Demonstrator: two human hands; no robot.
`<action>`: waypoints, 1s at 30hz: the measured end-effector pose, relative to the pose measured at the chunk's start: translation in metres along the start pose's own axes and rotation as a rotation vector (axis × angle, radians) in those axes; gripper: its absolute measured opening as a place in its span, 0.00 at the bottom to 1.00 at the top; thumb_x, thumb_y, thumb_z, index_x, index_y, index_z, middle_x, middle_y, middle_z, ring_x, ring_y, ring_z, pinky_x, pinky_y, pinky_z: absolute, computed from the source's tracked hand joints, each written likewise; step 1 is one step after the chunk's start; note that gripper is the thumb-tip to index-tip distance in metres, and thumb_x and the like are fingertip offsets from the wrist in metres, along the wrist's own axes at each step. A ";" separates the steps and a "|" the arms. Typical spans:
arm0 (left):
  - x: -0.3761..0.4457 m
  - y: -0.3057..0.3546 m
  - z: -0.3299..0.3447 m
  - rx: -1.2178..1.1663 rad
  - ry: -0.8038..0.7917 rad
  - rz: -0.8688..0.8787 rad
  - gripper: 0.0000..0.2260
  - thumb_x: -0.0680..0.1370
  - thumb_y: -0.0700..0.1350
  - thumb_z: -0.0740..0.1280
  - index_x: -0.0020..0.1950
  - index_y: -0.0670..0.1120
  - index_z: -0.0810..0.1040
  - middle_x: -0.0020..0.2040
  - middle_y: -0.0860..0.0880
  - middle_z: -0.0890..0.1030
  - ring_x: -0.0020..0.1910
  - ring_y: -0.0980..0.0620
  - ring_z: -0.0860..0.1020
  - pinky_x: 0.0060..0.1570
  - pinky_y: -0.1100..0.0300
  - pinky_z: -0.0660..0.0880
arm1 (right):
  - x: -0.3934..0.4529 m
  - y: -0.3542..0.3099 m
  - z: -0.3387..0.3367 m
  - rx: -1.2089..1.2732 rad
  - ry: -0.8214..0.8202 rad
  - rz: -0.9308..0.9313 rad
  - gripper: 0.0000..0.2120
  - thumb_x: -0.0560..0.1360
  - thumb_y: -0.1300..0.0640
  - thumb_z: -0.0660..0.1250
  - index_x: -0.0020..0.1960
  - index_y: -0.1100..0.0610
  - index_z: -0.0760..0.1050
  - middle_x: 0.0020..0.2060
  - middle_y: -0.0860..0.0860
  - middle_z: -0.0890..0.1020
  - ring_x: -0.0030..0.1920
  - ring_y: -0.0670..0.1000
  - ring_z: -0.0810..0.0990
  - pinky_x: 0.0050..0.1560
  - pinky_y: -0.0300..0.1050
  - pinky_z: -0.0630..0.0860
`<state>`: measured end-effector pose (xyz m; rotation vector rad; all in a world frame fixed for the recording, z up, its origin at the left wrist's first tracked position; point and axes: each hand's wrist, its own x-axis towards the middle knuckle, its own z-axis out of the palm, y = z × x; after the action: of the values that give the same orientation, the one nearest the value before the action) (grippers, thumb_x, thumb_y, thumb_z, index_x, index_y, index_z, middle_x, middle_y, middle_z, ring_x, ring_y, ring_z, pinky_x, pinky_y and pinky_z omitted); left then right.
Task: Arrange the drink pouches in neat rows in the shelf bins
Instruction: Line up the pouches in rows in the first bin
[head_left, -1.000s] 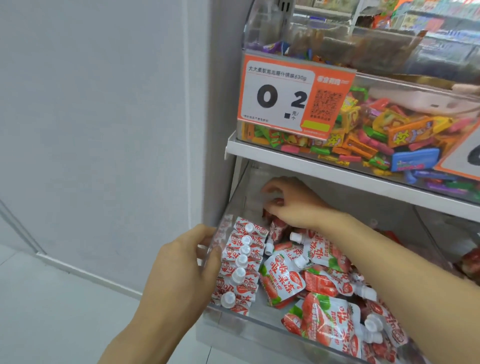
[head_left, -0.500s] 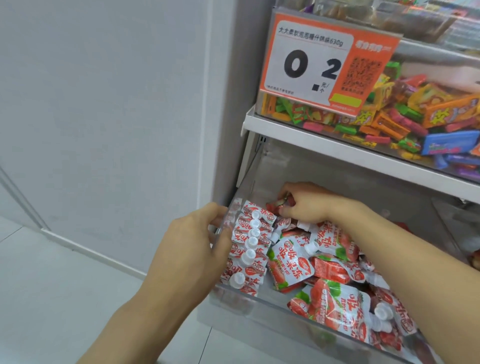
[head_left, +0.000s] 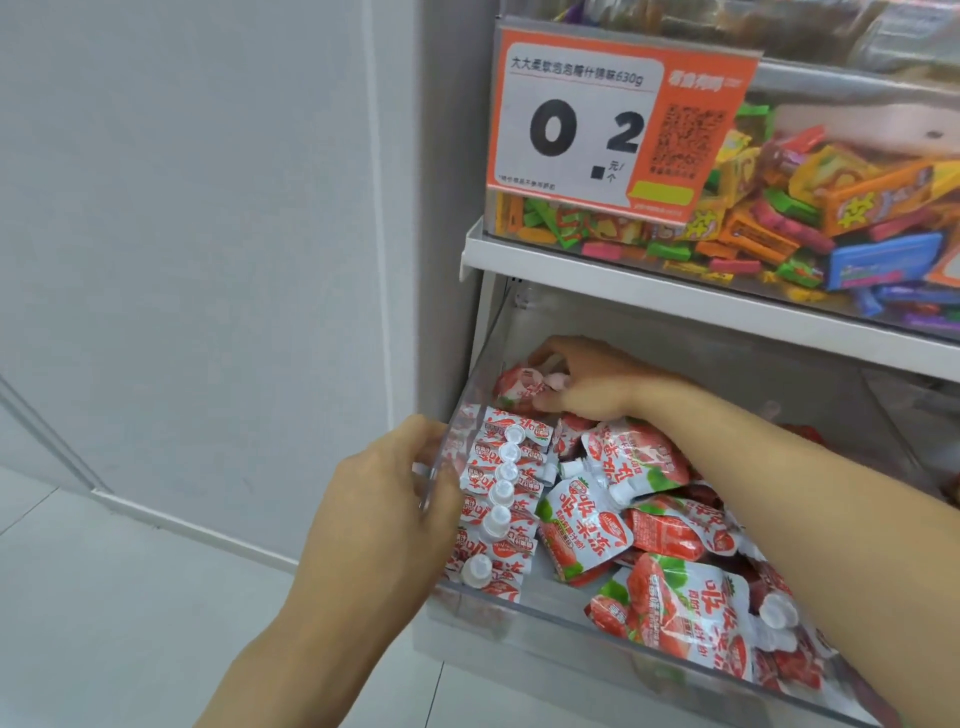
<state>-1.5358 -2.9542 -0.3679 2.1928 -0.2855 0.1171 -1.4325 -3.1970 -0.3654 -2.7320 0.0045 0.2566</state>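
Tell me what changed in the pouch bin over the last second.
The right hand, deep at the clear plastic bin's back, now pinches a red strawberry drink pouch lifted into view behind the row. The left hand stayed gripping the bin's left wall. The standing row of white-capped pouches and the loose pile look unchanged.

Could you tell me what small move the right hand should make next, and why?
Probably stand the pouch that the right hand grips upright at the back of the neat row, since the row along the bin's left wall stops just short of it.
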 end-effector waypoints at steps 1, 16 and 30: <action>0.000 0.001 0.000 -0.010 -0.007 0.000 0.05 0.76 0.54 0.64 0.50 0.57 0.77 0.40 0.66 0.79 0.38 0.66 0.79 0.31 0.74 0.72 | 0.000 0.001 0.002 0.025 0.091 -0.007 0.19 0.73 0.46 0.74 0.61 0.50 0.76 0.57 0.47 0.80 0.53 0.49 0.78 0.50 0.42 0.74; 0.003 0.007 0.006 0.110 0.044 -0.019 0.03 0.77 0.47 0.65 0.46 0.55 0.71 0.37 0.60 0.79 0.35 0.60 0.78 0.32 0.62 0.75 | -0.001 -0.007 -0.005 0.148 -0.326 -0.003 0.28 0.73 0.67 0.69 0.68 0.46 0.73 0.62 0.47 0.79 0.62 0.51 0.77 0.64 0.49 0.75; 0.001 0.011 0.006 0.134 -0.023 -0.052 0.05 0.76 0.46 0.65 0.50 0.53 0.71 0.42 0.57 0.80 0.39 0.58 0.78 0.32 0.67 0.69 | -0.026 0.007 -0.018 -0.093 -0.232 0.058 0.21 0.72 0.47 0.73 0.63 0.52 0.77 0.56 0.50 0.82 0.52 0.52 0.81 0.61 0.50 0.78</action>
<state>-1.5371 -2.9652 -0.3627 2.3343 -0.2385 0.0844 -1.4547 -3.2116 -0.3472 -2.7797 0.0078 0.6029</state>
